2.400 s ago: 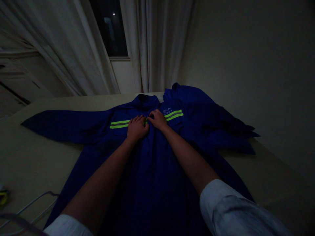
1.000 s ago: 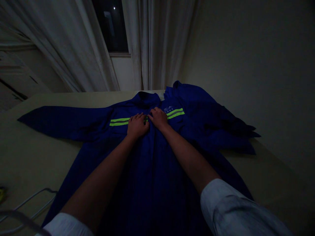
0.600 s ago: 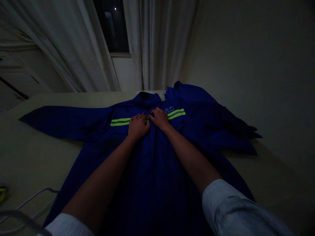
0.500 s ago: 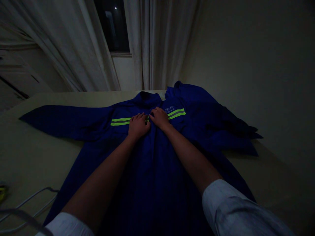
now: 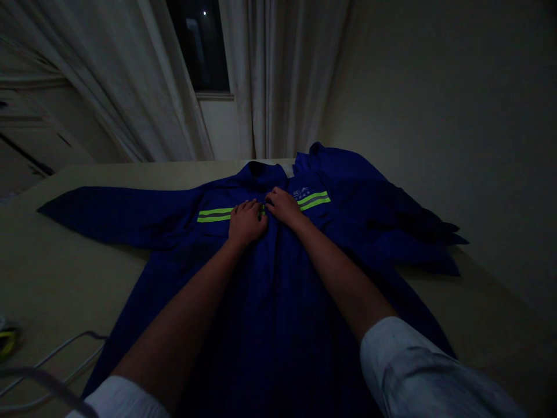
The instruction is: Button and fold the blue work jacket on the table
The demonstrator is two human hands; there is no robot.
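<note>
A dark blue work jacket (image 5: pixel 270 313) with a yellow-green reflective stripe (image 5: pixel 213 215) lies spread face up on a pale surface (image 5: pixel 65 273), its left sleeve stretched out flat. My left hand (image 5: pixel 246 222) and my right hand (image 5: pixel 282 206) meet at the centre of the chest, on the stripe just below the collar (image 5: pixel 261 172). Both have curled fingers pinching the jacket's front edges together. The room is dim and the fingertips are hard to make out.
More blue cloth (image 5: pixel 391 226) lies bunched at the right, near the wall. A white wire hanger (image 5: pixel 52 360) and a small yellow object (image 5: pixel 6 342) sit at the lower left. White curtains (image 5: pixel 270 75) and a dark window (image 5: pixel 200 43) stand behind.
Both hands have stayed at the chest of the jacket. Only the view has shifted slightly.
</note>
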